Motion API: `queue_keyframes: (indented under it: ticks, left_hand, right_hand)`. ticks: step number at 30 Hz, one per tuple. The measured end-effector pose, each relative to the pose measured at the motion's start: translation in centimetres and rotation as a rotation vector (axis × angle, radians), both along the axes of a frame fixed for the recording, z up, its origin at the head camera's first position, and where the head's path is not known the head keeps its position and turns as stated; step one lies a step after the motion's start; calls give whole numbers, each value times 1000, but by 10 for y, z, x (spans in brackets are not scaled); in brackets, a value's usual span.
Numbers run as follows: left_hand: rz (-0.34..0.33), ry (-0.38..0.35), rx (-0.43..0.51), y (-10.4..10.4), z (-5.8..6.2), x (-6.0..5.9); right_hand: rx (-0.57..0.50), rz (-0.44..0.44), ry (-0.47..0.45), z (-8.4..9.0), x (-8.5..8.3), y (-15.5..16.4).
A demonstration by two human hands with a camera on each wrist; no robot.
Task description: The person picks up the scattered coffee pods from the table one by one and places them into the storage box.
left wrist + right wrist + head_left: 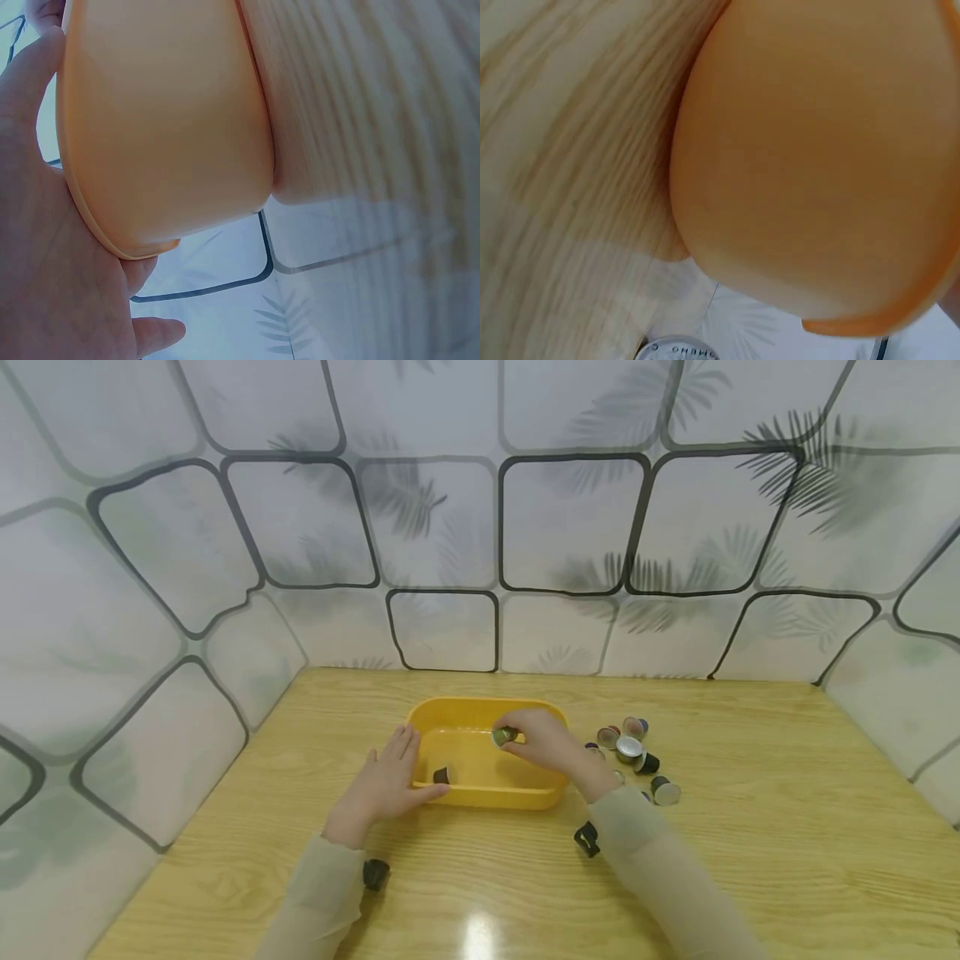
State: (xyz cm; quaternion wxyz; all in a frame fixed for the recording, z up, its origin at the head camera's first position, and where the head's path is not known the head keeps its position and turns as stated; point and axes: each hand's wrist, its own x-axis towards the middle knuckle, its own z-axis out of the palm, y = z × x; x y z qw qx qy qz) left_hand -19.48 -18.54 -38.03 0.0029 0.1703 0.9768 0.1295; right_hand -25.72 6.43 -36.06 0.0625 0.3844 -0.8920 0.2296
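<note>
A yellow plastic tray (480, 797) stands on the wooden table in front of me. My left hand (386, 781) rests on its left end, fingers extended along the rim and thumb reaching over the near edge. The left wrist view shows that palm against the tray's outer wall (165, 120). With thumb and fingers, my right hand (543, 739) pinches a green coffee capsule (504, 737) above the tray's right half. One dark coffee capsule (441, 775) lies inside, close to the left thumb. In the right wrist view the tray's wall (810, 165) hides most of the right hand.
Several coffee capsules lie loose right of the tray, among them a silver one (629, 748) and a dark one with a pale lid (664, 791). Small black objects show beside the left sleeve (315, 893) and the right sleeve (660, 868). A patterned wall (555, 635) borders the table.
</note>
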Motion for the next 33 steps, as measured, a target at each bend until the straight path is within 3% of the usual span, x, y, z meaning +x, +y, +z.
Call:
queue_keyframes:
  ticks: [14,33]
  left_hand:
    - [2,-1,-8,-3,-3,0]
    - [-2,-11,9,1,3,2]
  right_hand:
    - [105,35,-64,-2,0,-40]
    - [171,36,-75,-9,-4,-72]
